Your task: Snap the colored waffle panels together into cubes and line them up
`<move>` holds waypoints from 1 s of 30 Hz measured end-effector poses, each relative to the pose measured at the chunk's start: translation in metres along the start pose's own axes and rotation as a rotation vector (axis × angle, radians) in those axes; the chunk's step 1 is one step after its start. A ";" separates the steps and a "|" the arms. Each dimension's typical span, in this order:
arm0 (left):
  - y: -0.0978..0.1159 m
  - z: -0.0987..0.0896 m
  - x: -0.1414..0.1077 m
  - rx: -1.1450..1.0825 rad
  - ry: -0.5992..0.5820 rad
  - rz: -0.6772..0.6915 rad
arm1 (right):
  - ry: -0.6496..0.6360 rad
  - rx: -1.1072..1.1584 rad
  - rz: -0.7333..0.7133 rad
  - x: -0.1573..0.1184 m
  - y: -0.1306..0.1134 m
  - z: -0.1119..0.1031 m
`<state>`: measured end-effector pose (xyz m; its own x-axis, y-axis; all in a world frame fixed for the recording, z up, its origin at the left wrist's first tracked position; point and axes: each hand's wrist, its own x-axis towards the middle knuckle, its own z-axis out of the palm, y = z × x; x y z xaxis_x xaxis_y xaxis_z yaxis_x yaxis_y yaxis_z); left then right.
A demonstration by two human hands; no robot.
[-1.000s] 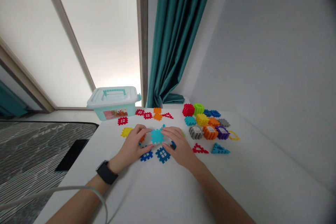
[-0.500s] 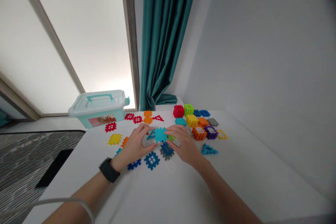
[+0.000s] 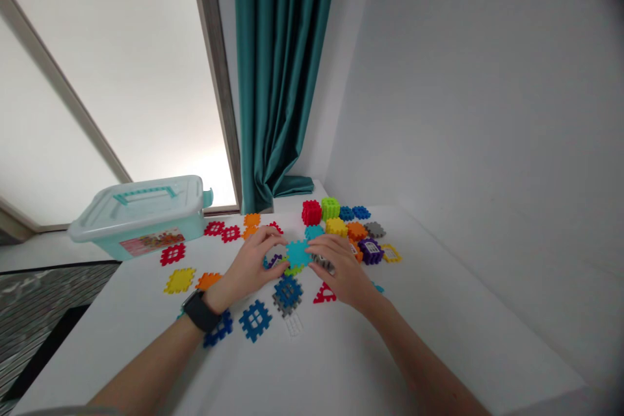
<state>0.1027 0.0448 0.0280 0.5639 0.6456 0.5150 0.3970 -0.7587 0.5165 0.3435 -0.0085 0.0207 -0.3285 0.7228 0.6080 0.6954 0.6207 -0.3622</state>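
A light-blue toothed square tile (image 3: 298,253) is held up between my two hands, just above the table. My left hand (image 3: 253,266) pinches its left edge with thumb and fingers and wears a dark watch at the wrist. On the opposite edge, my right hand (image 3: 341,266) closes its fingers and thumb. Below the tile lie a lime-green piece (image 3: 294,270), partly covered, and a blue window tile (image 3: 288,291) on top of a grey one. Under the right hand a red triangular piece (image 3: 325,294) shows in part.
Left on the table (image 3: 365,357) stands a lidded mint box (image 3: 146,211). Yellow (image 3: 180,280), orange (image 3: 208,281) and red (image 3: 173,254) tiles lie nearer. At the back right are several cubes, among them red (image 3: 311,212), lime (image 3: 330,208) and purple (image 3: 371,251).
The view has turned right, so the box and loose tiles sit further left. Both hands still hold the light-blue tile. The red triangular piece has come into sight beneath the right hand.
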 end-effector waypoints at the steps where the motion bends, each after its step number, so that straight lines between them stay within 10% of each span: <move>1: -0.002 0.002 0.003 0.008 0.000 0.004 | -0.001 -0.005 0.003 0.001 0.003 -0.001; 18: -0.060 0.055 0.063 0.076 0.006 -0.041 | -0.051 -0.131 0.133 0.019 0.078 -0.019; 30: -0.061 0.075 0.075 0.027 -0.037 -0.036 | -0.224 -0.148 0.161 0.032 0.095 -0.024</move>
<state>0.1744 0.1331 -0.0163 0.5746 0.6695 0.4707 0.4365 -0.7372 0.5157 0.4148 0.0668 0.0231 -0.3278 0.8674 0.3744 0.8301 0.4537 -0.3243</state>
